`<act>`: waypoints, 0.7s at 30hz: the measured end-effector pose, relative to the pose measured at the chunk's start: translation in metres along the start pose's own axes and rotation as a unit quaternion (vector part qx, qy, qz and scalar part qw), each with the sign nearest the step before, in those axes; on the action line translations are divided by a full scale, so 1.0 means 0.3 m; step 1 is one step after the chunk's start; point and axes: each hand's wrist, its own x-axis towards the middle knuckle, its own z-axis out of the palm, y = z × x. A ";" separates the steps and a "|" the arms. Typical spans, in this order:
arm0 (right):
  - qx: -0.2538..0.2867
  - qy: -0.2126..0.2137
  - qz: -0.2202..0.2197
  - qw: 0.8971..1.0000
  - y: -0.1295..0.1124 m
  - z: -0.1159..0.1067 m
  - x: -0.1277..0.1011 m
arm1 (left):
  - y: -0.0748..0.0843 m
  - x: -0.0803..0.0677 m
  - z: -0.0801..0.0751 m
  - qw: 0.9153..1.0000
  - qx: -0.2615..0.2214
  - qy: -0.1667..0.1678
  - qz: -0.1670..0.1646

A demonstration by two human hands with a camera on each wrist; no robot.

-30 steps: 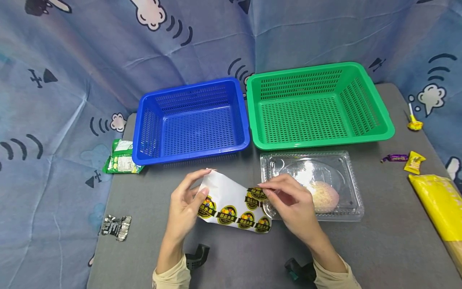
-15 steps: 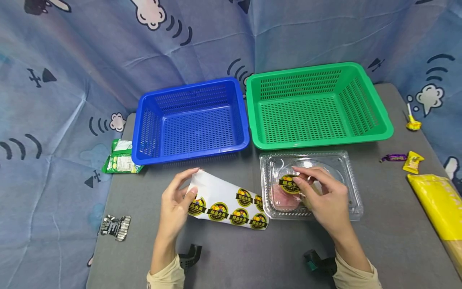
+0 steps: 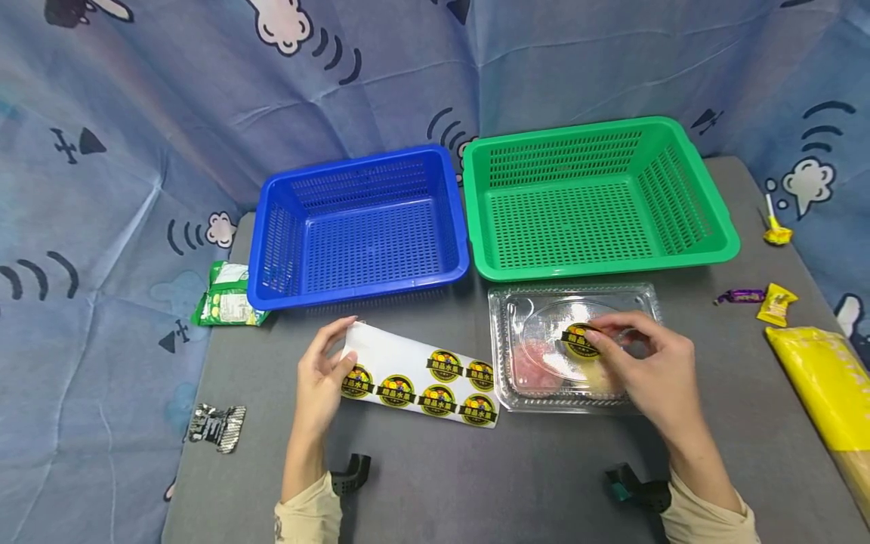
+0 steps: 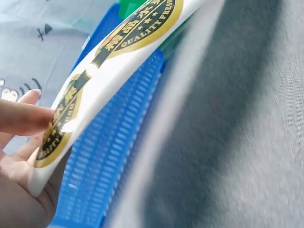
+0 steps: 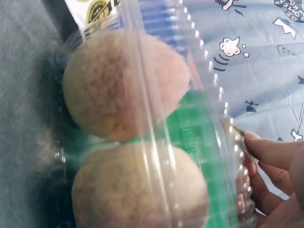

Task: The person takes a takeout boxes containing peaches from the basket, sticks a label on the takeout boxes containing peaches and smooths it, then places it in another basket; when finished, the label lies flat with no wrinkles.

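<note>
My left hand pinches the left end of a white sticker sheet, printed with several round black-and-gold stickers. In the left wrist view the sheet curves away from the thumb and fingers. Over the lid of a clear plastic clamshell box, my right hand pinches a single peeled sticker by its right side. Whether the sticker touches the lid I cannot tell. Two round, peach-like fruits lie inside the box, a pinkish one and a paler one.
Behind stand a blue basket and a green basket. On the left lie a green snack packet and a silver-black wrapper. A lollipop, purple candy, yellow candy and long yellow package line the right side.
My right hand has peeled the sticker off the sheet and carried it rightward over the box. My left hand has drawn the sheet a little to the left.
</note>
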 end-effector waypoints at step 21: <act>-0.037 -0.025 0.019 0.999 0.012 -0.014 0.019 | -0.071 0.017 -0.020 0.958 0.273 0.040 -0.076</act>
